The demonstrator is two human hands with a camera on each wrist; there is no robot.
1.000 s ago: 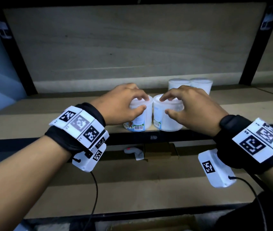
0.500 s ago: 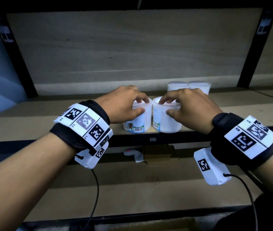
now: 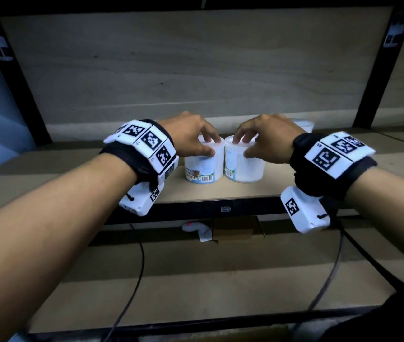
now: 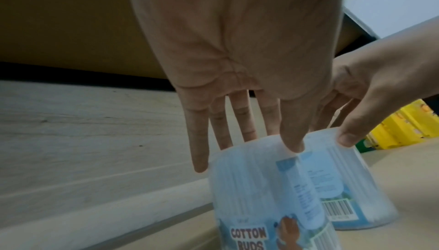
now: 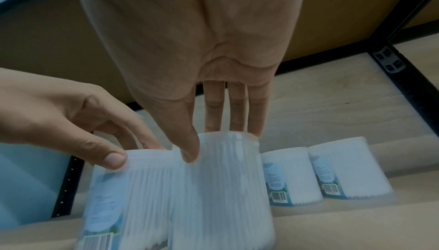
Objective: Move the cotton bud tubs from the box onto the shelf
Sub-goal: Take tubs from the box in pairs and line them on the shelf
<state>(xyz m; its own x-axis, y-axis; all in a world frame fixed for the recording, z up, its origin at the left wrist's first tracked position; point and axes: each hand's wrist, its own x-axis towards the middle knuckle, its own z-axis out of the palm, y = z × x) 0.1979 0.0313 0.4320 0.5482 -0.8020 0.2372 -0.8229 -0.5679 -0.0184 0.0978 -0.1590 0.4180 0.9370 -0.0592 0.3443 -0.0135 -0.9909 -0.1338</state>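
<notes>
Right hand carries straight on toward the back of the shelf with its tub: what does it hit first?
Probably the two tubs standing further back, just right of the right hand and the tub it holds. Depth is unclear; a line slightly more to the left would miss them and reach the back board.

We see dim, bluish light throughout; wrist views smear the translucent white plastic cotton bud tubs (image 5: 221, 188), perhaps motion blur; edges bow toward three and nine o'clock.
</notes>
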